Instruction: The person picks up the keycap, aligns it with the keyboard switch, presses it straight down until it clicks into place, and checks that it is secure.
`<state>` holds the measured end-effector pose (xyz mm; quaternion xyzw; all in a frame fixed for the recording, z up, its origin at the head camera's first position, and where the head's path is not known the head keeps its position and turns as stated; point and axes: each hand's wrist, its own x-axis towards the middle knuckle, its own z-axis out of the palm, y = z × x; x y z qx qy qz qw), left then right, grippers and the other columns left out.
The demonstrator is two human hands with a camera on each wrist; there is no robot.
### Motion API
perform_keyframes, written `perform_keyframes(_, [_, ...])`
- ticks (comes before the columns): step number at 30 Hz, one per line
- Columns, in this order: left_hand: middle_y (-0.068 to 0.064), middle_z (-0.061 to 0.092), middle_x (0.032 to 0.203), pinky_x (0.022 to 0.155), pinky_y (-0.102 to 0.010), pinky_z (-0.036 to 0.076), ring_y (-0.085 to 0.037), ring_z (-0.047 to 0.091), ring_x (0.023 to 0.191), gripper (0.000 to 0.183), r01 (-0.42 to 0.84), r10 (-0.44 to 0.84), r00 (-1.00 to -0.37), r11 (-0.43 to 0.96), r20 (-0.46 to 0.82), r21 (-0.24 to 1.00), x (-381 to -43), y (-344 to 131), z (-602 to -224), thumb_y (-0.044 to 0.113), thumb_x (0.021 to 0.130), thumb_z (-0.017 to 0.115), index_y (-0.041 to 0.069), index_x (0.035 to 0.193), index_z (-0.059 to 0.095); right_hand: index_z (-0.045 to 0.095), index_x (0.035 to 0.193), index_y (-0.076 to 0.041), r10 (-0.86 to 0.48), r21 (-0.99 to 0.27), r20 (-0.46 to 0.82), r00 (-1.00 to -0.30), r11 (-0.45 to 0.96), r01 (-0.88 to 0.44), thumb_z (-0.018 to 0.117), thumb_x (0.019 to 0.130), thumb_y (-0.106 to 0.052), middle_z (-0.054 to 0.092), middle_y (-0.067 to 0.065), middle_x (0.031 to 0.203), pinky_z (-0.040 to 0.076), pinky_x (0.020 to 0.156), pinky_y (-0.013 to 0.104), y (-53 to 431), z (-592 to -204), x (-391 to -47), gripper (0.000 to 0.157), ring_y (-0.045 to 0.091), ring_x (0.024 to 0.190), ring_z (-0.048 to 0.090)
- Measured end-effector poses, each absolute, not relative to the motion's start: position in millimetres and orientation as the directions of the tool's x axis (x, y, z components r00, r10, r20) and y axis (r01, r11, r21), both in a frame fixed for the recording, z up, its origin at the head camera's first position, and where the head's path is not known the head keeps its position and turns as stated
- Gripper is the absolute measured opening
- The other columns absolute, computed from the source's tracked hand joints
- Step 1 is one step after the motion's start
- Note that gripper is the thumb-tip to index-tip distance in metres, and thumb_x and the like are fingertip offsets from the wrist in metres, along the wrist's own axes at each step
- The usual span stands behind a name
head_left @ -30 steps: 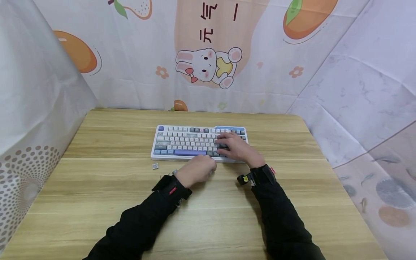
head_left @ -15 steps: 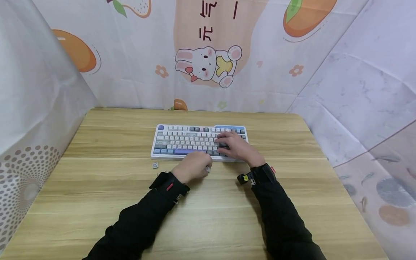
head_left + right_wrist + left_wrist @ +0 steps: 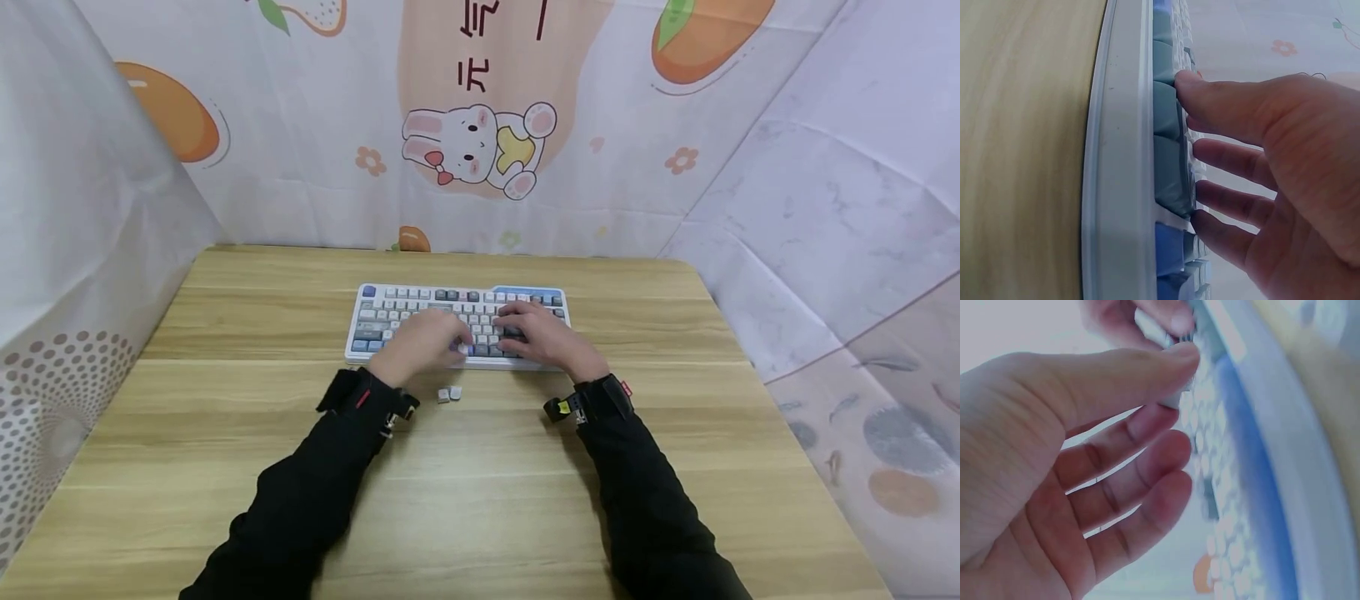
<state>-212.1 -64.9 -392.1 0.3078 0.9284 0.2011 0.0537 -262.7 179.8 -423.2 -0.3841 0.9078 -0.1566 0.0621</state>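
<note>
Head view: the keyboard is set on a table. Its front row is partly covered by the left hand; its right part is touched by the right hand, fingers spread loosely. Before it, two small pieces are seen. Behind it, 元气 is printed sideways on a curtain.

Left wrist view: a pale piece, possibly a keycap, is pinched; a level grip is probably best.

Right wrist view: no lettering can be read on the gray keys; light steadying seems advisable.
</note>
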Motion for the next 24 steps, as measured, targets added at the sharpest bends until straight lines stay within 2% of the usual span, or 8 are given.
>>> perform_keyframes(5, [-0.004, 0.074, 0.106, 0.082, -0.036, 0.054, -0.019, 0.068, 0.095, 0.022, 0.475, 0.506, -0.862, 0.793, 0.021, 0.381, -236, -77, -385, 0.016, 0.092, 0.078, 0.010, 0.113, 0.078, 0.064, 0.136, -0.005, -0.711, -0.323, -0.016, -0.703, 0.669, -0.669, 0.068, 0.099, -0.027, 0.055, 0.019, 0.141, 0.018, 0.119, 0.059, 177, -423, -263, 0.043, 0.036, 0.134, 0.048])
perform_keyframes(11, [-0.005, 0.074, 0.109, 0.084, -0.037, 0.053, -0.020, 0.066, 0.098, 0.027, 0.402, 0.433, -0.902, 0.833, 0.004, 0.380, -258, -80, -382, 0.014, 0.091, 0.078, 0.008, 0.117, 0.077, 0.065, 0.135, -0.005, -0.692, -0.336, -0.023, -0.721, 0.685, -0.647, 0.070, 0.098, -0.027, 0.055, 0.019, 0.141, 0.015, 0.120, 0.060, 176, -421, -260, 0.044, 0.037, 0.134, 0.047])
perform_keyframes(20, [-0.007, 0.074, 0.111, 0.085, -0.038, 0.052, -0.020, 0.065, 0.096, 0.023, 0.399, 0.423, -0.906, 0.836, 0.021, 0.376, -278, -78, -396, 0.010, 0.090, 0.076, 0.008, 0.113, 0.078, 0.065, 0.135, -0.004, -0.702, -0.344, 0.003, -0.712, 0.668, -0.660, 0.070, 0.098, -0.026, 0.056, 0.019, 0.140, 0.016, 0.119, 0.060, 181, -423, -262, 0.043, 0.036, 0.133, 0.048])
perform_keyframes(24, [-0.007, 0.073, 0.114, 0.088, -0.039, 0.052, -0.022, 0.065, 0.100, 0.023, 0.380, 0.408, -0.913, 0.841, 0.010, 0.385, -281, -79, -401, 0.009, 0.092, 0.074, 0.008, 0.115, 0.077, 0.065, 0.136, -0.005, -0.704, -0.356, -0.003, -0.710, 0.664, -0.657, 0.069, 0.099, -0.027, 0.055, 0.018, 0.142, 0.016, 0.120, 0.058, 181, -423, -262, 0.043, 0.037, 0.135, 0.046])
